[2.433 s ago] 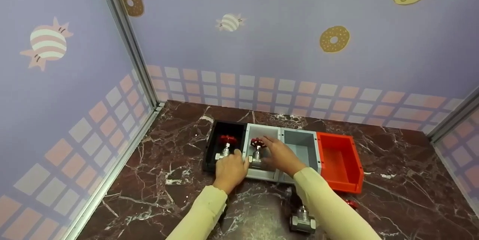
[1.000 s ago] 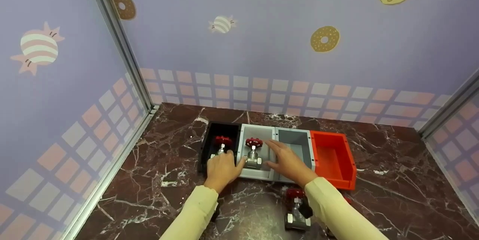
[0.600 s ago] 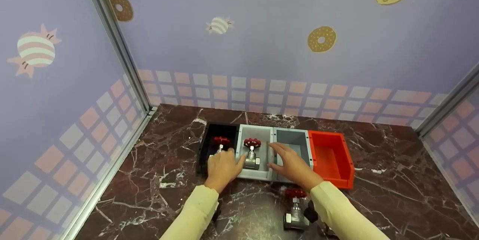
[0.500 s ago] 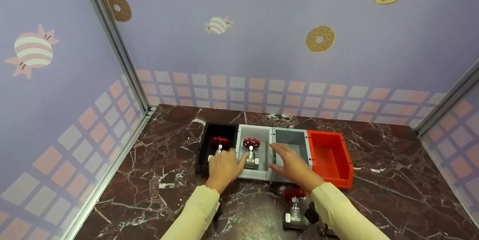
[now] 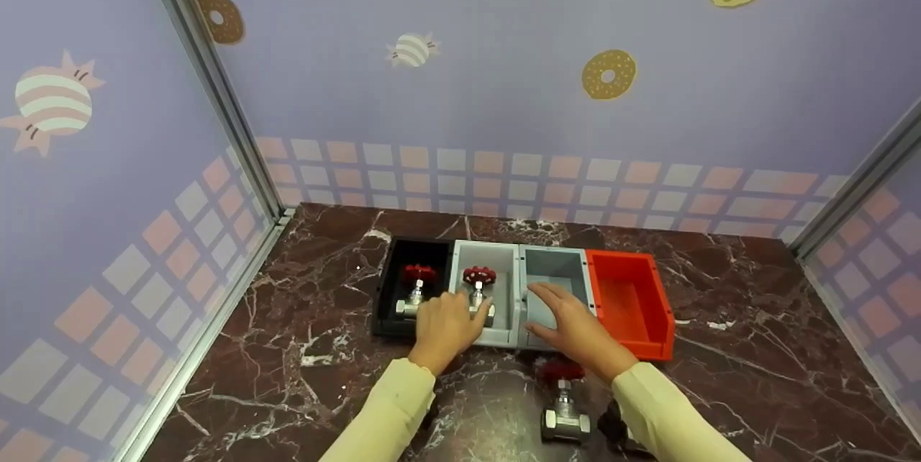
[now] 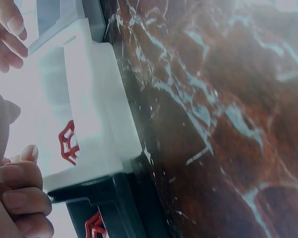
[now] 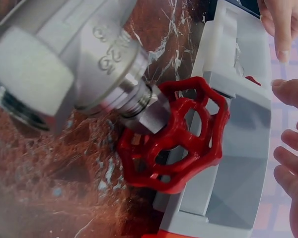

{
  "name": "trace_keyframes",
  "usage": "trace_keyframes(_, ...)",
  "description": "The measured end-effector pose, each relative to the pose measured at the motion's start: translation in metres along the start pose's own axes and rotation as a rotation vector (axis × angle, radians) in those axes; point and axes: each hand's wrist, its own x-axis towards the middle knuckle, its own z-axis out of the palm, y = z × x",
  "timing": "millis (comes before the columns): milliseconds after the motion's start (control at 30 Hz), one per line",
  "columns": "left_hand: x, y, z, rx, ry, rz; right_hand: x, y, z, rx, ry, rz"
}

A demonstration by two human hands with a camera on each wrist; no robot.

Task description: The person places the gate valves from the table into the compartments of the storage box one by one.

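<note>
At far left, a lilac wall (image 5: 122,181) printed with a striped sweet, then a metal post (image 5: 216,88) in the corner. Next, on the dark marbled tabletop (image 5: 252,376), four bins side by side in one row. First, the black bin (image 5: 424,252): holds a valve (image 5: 416,295), red handwheel toward the back, silver body toward the front. Just right of that, the left hand (image 5: 444,329): hangs over the front of the row, fingers loosely curled and thumb apart from them in the left wrist view. Under and beyond the thumb, in the light grey bin (image 5: 489,252), a second valve (image 5: 478,286), body partly hidden by the hand; contact between the two impossible to tell. Then the blue-grey bin (image 5: 554,262), with the right hand (image 5: 575,322) above the front part, palm toward the left hand, fingers bent slightly and spread clear of the thumb, grip loose. In front of this bin, on the tabletop, a third valve (image 5: 565,411), red handwheel nearest the bin. Beside the right sleeve (image 5: 658,404), a dark shape, too hidden to name. At the row's right end, the orange-red bin (image 5: 629,289).
</note>
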Motion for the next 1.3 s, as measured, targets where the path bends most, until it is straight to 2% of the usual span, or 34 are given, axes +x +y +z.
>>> trace_keyframes(100,0.000,0.004,0.002,0.011,0.012,0.011,-0.004,0.001,-0.002,0.008,-0.014,0.037)
trace_keyframes(233,0.000,0.010,0.004,0.025,-0.006,0.017,-0.009,0.002,-0.003,-0.001,-0.021,0.058)
trace_keyframes(600,0.001,0.022,0.007,-0.008,-0.070,0.005,-0.020,0.014,-0.015,-0.051,0.053,-0.020)
trace_keyframes(733,0.000,0.027,0.010,-0.019,-0.074,0.012,-0.026,0.015,-0.015,-0.062,0.037,-0.022)
trace_keyframes(1000,0.001,0.036,0.015,-0.012,-0.070,0.033,-0.035,0.013,-0.012,-0.026,-0.005,0.023)
trace_keyframes(1300,0.001,0.044,0.016,0.005,-0.136,0.029,-0.042,0.012,-0.008,-0.013,-0.044,0.005)
